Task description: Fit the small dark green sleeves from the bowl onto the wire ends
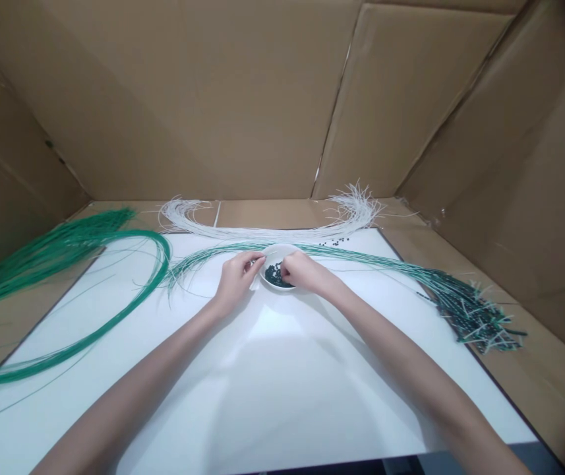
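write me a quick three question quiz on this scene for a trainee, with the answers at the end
1. True or false: the right hand has its fingers down at the dark beads in the white bowl.
2. Multiple choice: which of these lies nearest the back cardboard wall?
A) the white bowl
B) the white strands
C) the dark beads in the bowl
3. Fill in the blank: the beaded ends of the long green bundle lie on the person's ____ side.

Key: 1 true; 2 B; 3 right
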Available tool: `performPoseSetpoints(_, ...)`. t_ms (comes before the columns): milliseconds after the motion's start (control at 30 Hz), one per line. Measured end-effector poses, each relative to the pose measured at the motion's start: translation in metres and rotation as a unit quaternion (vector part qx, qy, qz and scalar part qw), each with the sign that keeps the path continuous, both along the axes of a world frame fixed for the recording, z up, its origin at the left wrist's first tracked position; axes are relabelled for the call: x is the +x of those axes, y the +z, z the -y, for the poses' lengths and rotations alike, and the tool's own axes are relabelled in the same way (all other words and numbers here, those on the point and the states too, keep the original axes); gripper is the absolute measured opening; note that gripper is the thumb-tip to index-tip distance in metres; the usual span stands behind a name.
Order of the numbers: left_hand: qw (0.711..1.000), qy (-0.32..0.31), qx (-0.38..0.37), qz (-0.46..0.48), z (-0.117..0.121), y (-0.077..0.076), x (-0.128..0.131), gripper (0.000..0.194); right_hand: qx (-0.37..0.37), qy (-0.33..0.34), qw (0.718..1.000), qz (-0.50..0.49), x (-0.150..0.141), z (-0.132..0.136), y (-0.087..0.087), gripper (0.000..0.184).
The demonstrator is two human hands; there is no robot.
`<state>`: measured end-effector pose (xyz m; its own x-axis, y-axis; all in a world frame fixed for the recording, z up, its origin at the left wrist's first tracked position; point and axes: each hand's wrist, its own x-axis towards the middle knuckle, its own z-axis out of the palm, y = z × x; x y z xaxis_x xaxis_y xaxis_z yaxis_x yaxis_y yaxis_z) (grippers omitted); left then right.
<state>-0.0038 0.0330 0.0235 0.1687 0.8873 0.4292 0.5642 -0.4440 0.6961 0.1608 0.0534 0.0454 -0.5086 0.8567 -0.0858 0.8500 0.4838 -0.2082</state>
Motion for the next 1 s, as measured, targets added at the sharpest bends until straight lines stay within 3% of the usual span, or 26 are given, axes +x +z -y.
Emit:
performPoseSetpoints(167,0.994,-0.028,0.100,0.037,0.003,-0.020,0.002,0.017,0.007,-0.008,0.988,-0.156,0.010,-0.001,-0.001,0.013)
performPoseSetpoints(300,0.985,-0.020,0.163,0.046,0.002,-0.029,0.002,0.015,-0.002,-0.060,0.931,-0.359,0.022,0.004,-0.006,0.007)
performPoseSetpoints(400,0.981,0.005,0.188,0.043,0.003,-0.028,0.002,0.014,0.004,-0.065,0.893,-0.445,0.027,0.009,-0.013,0.011)
performPoseSetpoints(633,0.974,-0.020,0.223,-0.019,0.009,-0.025,0.003,0.011,0.035,-0.076,0.858,-0.506,0.024,0.014,-0.026,0.013)
performPoseSetpoints(800,0.973,0.007,0.225,-0.051,0.012,-0.024,0.004,0.009,0.019,-0.073,0.856,-0.512,0.023,0.016,-0.024,0.012)
performPoseSetpoints(1000,0.975,-0.002,0.214,-0.057,0.013,-0.023,0.004,0.009,0.010,-0.052,0.854,-0.518,0.022,0.021,-0.022,0.011)
